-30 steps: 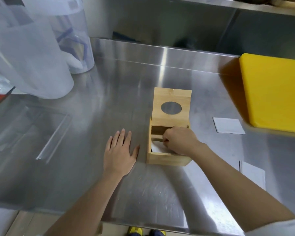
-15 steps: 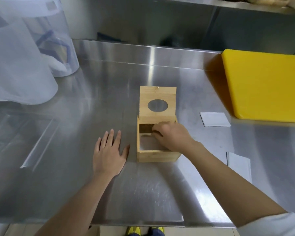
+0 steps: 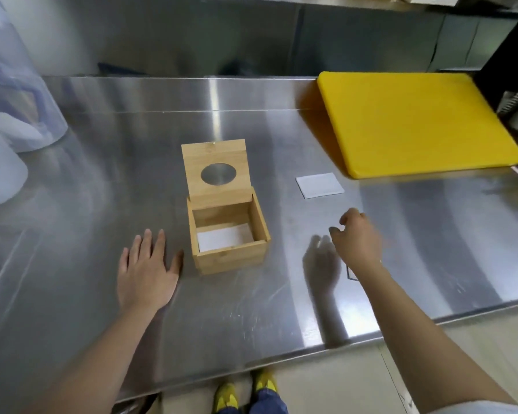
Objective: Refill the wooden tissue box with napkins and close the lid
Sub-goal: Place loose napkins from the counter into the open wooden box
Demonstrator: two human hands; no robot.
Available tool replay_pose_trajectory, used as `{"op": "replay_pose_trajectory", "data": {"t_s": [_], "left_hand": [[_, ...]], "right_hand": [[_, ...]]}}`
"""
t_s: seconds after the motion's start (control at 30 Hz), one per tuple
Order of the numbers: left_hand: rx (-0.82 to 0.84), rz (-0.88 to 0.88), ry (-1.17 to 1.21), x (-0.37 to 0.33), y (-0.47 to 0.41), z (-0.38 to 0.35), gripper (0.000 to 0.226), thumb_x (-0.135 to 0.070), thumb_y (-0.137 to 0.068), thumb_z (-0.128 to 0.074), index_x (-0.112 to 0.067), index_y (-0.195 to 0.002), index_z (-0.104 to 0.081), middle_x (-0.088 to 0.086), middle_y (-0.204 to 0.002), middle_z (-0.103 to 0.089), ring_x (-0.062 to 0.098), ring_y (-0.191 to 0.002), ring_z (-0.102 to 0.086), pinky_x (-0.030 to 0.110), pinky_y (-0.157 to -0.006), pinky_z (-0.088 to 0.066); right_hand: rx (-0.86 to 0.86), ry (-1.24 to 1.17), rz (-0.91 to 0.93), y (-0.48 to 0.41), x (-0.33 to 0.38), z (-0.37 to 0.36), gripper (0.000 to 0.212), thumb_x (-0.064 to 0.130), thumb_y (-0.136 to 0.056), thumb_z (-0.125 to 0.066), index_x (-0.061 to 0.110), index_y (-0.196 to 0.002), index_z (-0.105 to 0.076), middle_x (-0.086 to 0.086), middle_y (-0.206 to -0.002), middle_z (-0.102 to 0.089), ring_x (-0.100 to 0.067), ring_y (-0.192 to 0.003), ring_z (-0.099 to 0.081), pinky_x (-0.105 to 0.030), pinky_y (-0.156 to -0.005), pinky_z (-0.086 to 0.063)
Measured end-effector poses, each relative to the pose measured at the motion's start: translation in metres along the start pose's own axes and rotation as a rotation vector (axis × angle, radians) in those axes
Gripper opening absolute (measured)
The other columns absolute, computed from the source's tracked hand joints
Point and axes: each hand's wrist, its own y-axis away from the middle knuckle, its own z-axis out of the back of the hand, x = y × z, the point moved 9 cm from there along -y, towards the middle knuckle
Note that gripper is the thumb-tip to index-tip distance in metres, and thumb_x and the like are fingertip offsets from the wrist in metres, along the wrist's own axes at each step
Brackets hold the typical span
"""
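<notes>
The wooden tissue box (image 3: 232,258) stands mid-table with its lid (image 3: 216,171) swung up and back; the lid has an oval hole. A white napkin (image 3: 223,239) lies flat inside on the box floor. Another white napkin (image 3: 319,185) lies on the steel to the right of the box, in front of the yellow board. My left hand (image 3: 145,273) rests flat on the table just left of the box, fingers spread. My right hand (image 3: 358,239) hovers to the right of the box, fingers loosely curled, holding nothing; it hides the spot beneath it.
A yellow cutting board (image 3: 413,121) lies at the back right. Translucent plastic containers (image 3: 15,109) stand at the far left. The steel table's front edge (image 3: 311,352) runs below my arms, with floor and shoes beyond it.
My right hand has left the inside of the box and moved right over the table, leaving a napkin inside. The left hand has stayed flat. The camera view has shifted right.
</notes>
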Motion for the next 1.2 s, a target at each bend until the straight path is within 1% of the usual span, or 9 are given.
{"op": "replay_pose_trajectory", "data": {"t_s": [0.17,0.33,0.4,0.5,0.63,0.7,0.8,0.93,1.2], "left_hand": [[0.01,-0.002,0.002,-0.001,-0.001,0.0,0.062,-0.051,-0.093,-0.025,-0.02,-0.146,-0.021,0.006,-0.157,-0.017,0.023,-0.145,-0.012,0.039,-0.117,-0.007],[0.003,-0.011,0.005,-0.002,0.001,0.001,0.061,-0.049,-0.093,-0.026,-0.019,-0.146,-0.022,0.008,-0.156,-0.019,0.024,-0.144,-0.013,0.04,-0.117,-0.008],[0.001,-0.016,0.003,-0.003,0.002,0.002,0.06,-0.048,-0.093,-0.027,-0.018,-0.146,-0.023,0.008,-0.156,-0.02,0.024,-0.144,-0.014,0.04,-0.117,-0.009],[-0.002,-0.017,0.001,-0.005,0.003,0.001,0.06,-0.048,-0.093,-0.026,-0.018,-0.145,-0.023,0.008,-0.156,-0.02,0.024,-0.144,-0.014,0.04,-0.117,-0.009],[-0.001,-0.015,-0.003,-0.003,0.002,0.001,0.06,-0.049,-0.093,-0.026,-0.018,-0.146,-0.023,0.007,-0.156,-0.02,0.024,-0.144,-0.014,0.04,-0.117,-0.009],[-0.01,-0.018,-0.004,-0.004,0.001,0.003,0.06,-0.048,-0.094,-0.027,-0.018,-0.145,-0.024,0.008,-0.156,-0.02,0.024,-0.144,-0.014,0.04,-0.117,-0.009],[-0.014,-0.016,0.001,-0.004,0.002,0.003,0.06,-0.048,-0.093,-0.028,-0.018,-0.145,-0.025,0.008,-0.156,-0.021,0.024,-0.144,-0.015,0.04,-0.117,-0.01],[-0.014,-0.022,0.002,-0.005,0.002,0.002,0.061,-0.049,-0.093,-0.027,-0.017,-0.145,-0.025,0.008,-0.156,-0.022,0.025,-0.144,-0.016,0.04,-0.117,-0.01],[-0.022,-0.012,0.009,-0.003,0.002,0.003,0.061,-0.05,-0.093,-0.028,-0.018,-0.145,-0.024,0.006,-0.156,-0.02,0.022,-0.144,-0.014,0.039,-0.117,-0.009]], "right_hand": [[0.091,0.096,-0.319,0.017,-0.075,0.002,0.055,0.03,-0.075,-0.072,-0.001,-0.112,-0.044,-0.025,-0.116,-0.055,-0.041,-0.109,-0.053,-0.043,-0.089,-0.044],[0.225,-0.127,-0.495,0.022,-0.099,-0.011,0.07,0.023,-0.071,-0.077,-0.002,-0.123,-0.038,-0.021,-0.122,-0.055,-0.04,-0.113,-0.054,-0.044,-0.094,-0.045],[0.264,-0.177,-0.542,0.022,-0.104,-0.015,0.069,0.023,-0.069,-0.078,-0.001,-0.122,-0.043,-0.019,-0.119,-0.057,-0.038,-0.111,-0.056,-0.044,-0.095,-0.047],[0.24,-0.2,-0.531,0.012,-0.118,-0.021,0.04,0.019,-0.067,-0.073,0.0,-0.098,-0.055,-0.017,-0.103,-0.061,-0.035,-0.096,-0.06,-0.046,-0.091,-0.049],[0.239,-0.122,-0.59,0.023,-0.118,-0.017,0.07,0.036,-0.066,-0.077,0.004,-0.119,-0.045,-0.017,-0.12,-0.054,-0.037,-0.112,-0.053,-0.045,-0.1,-0.041],[0.233,-0.068,-0.573,0.027,-0.109,-0.011,0.076,0.04,-0.069,-0.077,0.004,-0.122,-0.036,-0.013,-0.111,-0.051,-0.036,-0.116,-0.05,-0.043,-0.1,-0.035],[0.28,-0.133,-0.489,0.022,-0.096,-0.019,0.058,0.024,-0.073,-0.076,0.003,-0.113,-0.041,-0.011,-0.101,-0.054,-0.035,-0.11,-0.055,-0.046,-0.103,-0.036],[0.333,-0.147,-0.254,0.016,-0.073,-0.033,0.024,0.009,-0.073,-0.069,0.012,-0.075,-0.046,-0.007,-0.081,-0.056,-0.035,-0.094,-0.059,-0.043,-0.086,-0.044],[0.341,0.026,-0.214,0.016,-0.077,-0.03,0.026,0.013,-0.08,-0.056,0.017,-0.06,-0.04,0.001,-0.062,-0.045,-0.022,-0.066,-0.042,-0.036,-0.073,-0.024]]}}
